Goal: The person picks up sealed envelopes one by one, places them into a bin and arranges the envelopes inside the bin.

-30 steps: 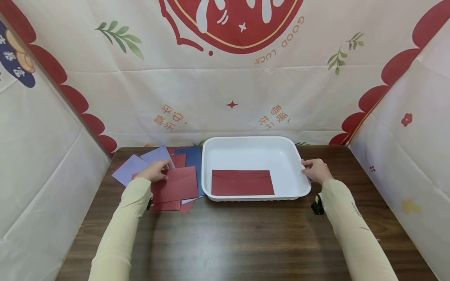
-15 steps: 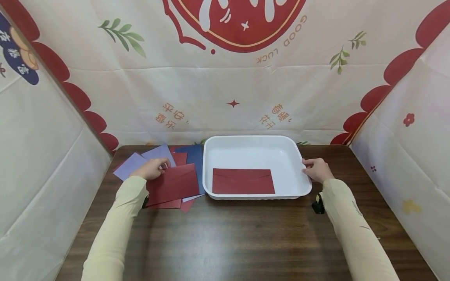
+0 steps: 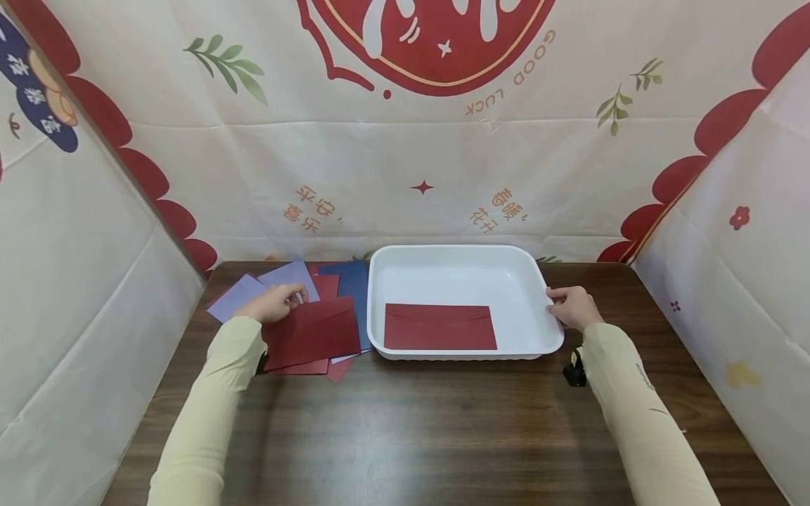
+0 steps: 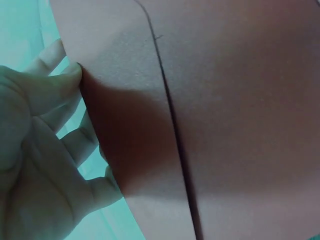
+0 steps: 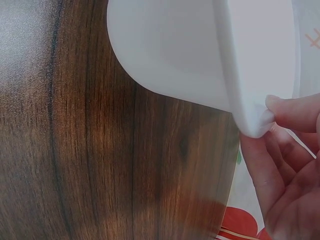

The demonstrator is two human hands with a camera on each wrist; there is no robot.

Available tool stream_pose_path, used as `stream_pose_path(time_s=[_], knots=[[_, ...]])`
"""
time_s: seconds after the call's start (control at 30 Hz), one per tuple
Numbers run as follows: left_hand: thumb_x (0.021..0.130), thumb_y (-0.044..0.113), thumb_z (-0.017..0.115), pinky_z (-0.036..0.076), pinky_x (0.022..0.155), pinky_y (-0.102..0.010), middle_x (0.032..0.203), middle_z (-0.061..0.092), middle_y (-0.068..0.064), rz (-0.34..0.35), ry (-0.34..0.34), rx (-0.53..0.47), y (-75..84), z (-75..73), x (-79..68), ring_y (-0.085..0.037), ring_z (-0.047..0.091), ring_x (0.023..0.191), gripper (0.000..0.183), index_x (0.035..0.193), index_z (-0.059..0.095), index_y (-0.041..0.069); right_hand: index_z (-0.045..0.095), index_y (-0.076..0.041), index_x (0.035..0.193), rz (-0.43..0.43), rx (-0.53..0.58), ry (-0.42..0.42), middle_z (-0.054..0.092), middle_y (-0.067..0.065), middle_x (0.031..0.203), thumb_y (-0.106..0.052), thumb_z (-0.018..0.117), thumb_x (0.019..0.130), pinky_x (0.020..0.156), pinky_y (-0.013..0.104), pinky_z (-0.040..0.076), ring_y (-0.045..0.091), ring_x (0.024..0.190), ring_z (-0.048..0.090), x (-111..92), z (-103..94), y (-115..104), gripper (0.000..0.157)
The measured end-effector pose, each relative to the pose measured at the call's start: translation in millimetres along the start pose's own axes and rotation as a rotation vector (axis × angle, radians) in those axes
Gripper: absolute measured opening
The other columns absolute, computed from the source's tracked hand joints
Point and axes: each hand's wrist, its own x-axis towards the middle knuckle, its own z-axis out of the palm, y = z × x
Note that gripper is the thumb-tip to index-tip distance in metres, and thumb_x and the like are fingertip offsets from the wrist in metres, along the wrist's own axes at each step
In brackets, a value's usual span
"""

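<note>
In the head view my left hand point(image 3: 272, 303) is over a pile of envelopes at the left. It pinches the far edge of a dark red envelope point(image 3: 316, 329); in the left wrist view the thumb lies on the near face of that red envelope point(image 4: 240, 110), fingers behind it. My right hand point(image 3: 572, 308) grips the right rim of a white tray point(image 3: 452, 277). The right wrist view shows thumb and fingers around the tray's rim point(image 5: 255, 122). Inside the tray, along its near side, lies another red envelope point(image 3: 439, 327).
Under and around the held envelope are lilac envelopes point(image 3: 290, 275), a blue envelope point(image 3: 354, 288) and more red ones, overlapping. A dark wooden table point(image 3: 405, 429) carries everything. A printed white cloth point(image 3: 380, 169) hangs behind and at both sides.
My left hand has shifted slightly towards the envelope's far edge and now pinches it; the envelope has tilted a little and looks darker. The right hand keeps hold of the tray.
</note>
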Motion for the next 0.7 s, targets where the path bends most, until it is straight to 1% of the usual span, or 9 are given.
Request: stream_pose_path(time_s=[0.2, 0.37, 0.57, 0.7], knots=[[0.080, -0.016, 0.034, 0.038, 0.064, -0.033, 0.084, 0.056, -0.013, 0.032, -0.025, -0.029, -1.3, -3.5, -2.0, -0.022, 0.048, 0.074, 0.031, 0.092, 0.053, 0.005, 0.044, 0.007, 0.129, 0.001, 0.007, 0.001, 0.052, 0.018, 0.091, -0.008, 0.057, 0.085, 0.062, 0.031, 0.052, 0.024, 0.076, 0.051, -1, 0.7, -1, 0.048], [0.079, -0.017, 0.034, 0.037, 0.062, -0.031, 0.085, 0.056, -0.013, 0.037, -0.040, -0.050, -0.6, -9.1, -4.6, -0.022, 0.047, 0.072, 0.031, 0.091, 0.052, 0.005, 0.044, 0.007, 0.128, -0.010, 0.000, 0.005, 0.052, 0.017, 0.088, -0.008, 0.057, 0.085, 0.060, 0.030, 0.052, 0.023, 0.075, 0.052, -1, 1.0, -1, 0.047], [0.075, -0.019, 0.029, 0.036, 0.060, -0.030, 0.086, 0.053, -0.014, 0.047, -0.060, -0.103, -2.5, -18.8, -6.4, -0.021, 0.045, 0.072, 0.034, 0.091, 0.050, 0.003, 0.044, 0.008, 0.128, -0.020, -0.013, 0.009, 0.054, 0.018, 0.089, -0.008, 0.057, 0.084, 0.059, 0.029, 0.051, 0.022, 0.072, 0.052, -3, 0.0, -2, 0.048], [0.077, -0.018, 0.030, 0.036, 0.062, -0.031, 0.086, 0.053, -0.013, 0.047, -0.049, -0.083, -0.6, -27.6, -6.5, -0.021, 0.046, 0.072, 0.032, 0.092, 0.049, 0.004, 0.044, 0.008, 0.128, -0.021, -0.020, 0.009, 0.054, 0.017, 0.088, -0.008, 0.057, 0.085, 0.058, 0.028, 0.050, 0.021, 0.071, 0.051, -2, -0.2, -2, 0.048]])
